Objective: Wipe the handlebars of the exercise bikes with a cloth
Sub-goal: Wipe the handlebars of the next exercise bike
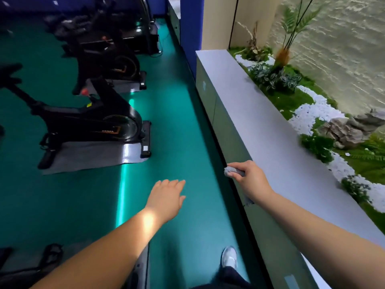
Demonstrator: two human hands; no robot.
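Note:
My right hand [249, 180] grips a small grey cloth [231, 171], bunched in the fingers, held over the edge of a low wall. My left hand [167, 197] is stretched forward above the green floor, fingers straight and together, holding nothing. A black exercise bike [87, 122] stands on a grey mat at the left, well ahead of both hands. A second black bike [108, 63] stands behind it. Their handlebars are not clearly visible; the near bike's dark top part is cut off at the left edge.
A low wall with a flat pale top [260, 126] runs along the right, with plants, white pebbles and rocks [350, 128] behind it. A green aisle [177, 122] lies between wall and bikes. Part of another machine [50, 259] sits at bottom left. My shoe [229, 257] is below.

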